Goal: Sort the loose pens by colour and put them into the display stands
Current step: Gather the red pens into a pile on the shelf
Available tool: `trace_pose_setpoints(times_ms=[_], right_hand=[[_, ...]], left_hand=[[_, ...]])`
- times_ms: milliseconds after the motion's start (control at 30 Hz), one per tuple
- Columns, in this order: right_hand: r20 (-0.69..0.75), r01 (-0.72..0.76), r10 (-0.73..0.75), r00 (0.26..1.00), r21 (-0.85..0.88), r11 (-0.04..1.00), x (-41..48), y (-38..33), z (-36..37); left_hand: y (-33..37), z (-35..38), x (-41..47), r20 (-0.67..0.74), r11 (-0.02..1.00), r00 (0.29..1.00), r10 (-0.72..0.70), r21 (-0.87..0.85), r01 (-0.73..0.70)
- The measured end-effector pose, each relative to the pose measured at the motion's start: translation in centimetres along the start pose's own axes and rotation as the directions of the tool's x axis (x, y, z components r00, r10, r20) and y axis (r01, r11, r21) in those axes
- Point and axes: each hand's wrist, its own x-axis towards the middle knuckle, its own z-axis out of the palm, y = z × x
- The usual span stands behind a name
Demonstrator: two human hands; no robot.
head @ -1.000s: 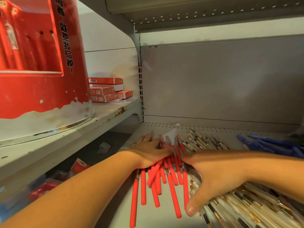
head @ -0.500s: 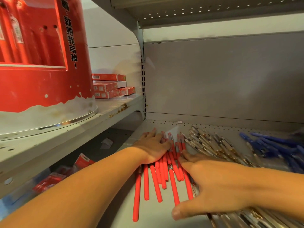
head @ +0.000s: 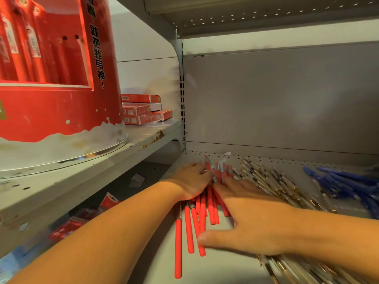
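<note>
Shelf (head: 217, 267), lower right: red pens (head: 202, 214), bunched between two hands.
Left hand (head: 192, 181): flat, fingers straight, resting on the bunch's left side.
Right hand (head: 252, 218): flat, fingers spread, against its right side.
Clear pens (head: 276, 181), blue pens (head: 348, 185): further right.
Red stand (head: 51, 78): upper left shelf.

A single wide-angle view, worn on the head, looks forward and somewhat down into a grey shelf (head: 215, 267) from close range. Behind the shelf, its back panel (head: 276, 99) faces the lens. Above the shelf, the underside of the next board (head: 256, 15) shows. Left of the shelf, a red display stand (head: 51, 111) looms very near, cut by the frame edge. The left hand (head: 192, 181) and right hand (head: 252, 218) reach onto the shelf from the bottom edge.
</note>
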Motion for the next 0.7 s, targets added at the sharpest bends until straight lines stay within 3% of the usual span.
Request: trace_pose_setpoints(times_ms=[67,167,300,600,700], right_hand=[[-0.039,0.092,-0.094,0.995,-0.047,0.995,-0.4,-1.2,0.5],[0.045,0.185,-0.181,0.982,-0.105,0.977,-0.3,-2.7,1.1],[0.014,0.156,-0.155,0.988,-0.101,0.983,0.2,-3.5,1.1],[-0.045,0.031,-0.040,0.998,-0.179,0.983,2.2,-4.0,0.8],[-0.001,0.089,-0.090,0.996,-0.081,0.993,2.3,-3.4,-0.1]], left_hand=[[-0.3,-0.2,0.1,-0.007,1.000,1.000,-0.005,-0.025,0.005],[-0.6,-0.4,-0.1,0.027,0.997,1.000,-0.005,-0.080,0.007],[-0.5,-1.0,-0.3,0.066,0.983,0.996,-0.054,-0.171,0.065],[-0.1,-1.8,-0.9,0.107,1.000,0.994,-0.008,-0.001,0.008],[0.1,-1.8,-1.1,0.075,1.000,0.997,-0.008,-0.022,0.009]])
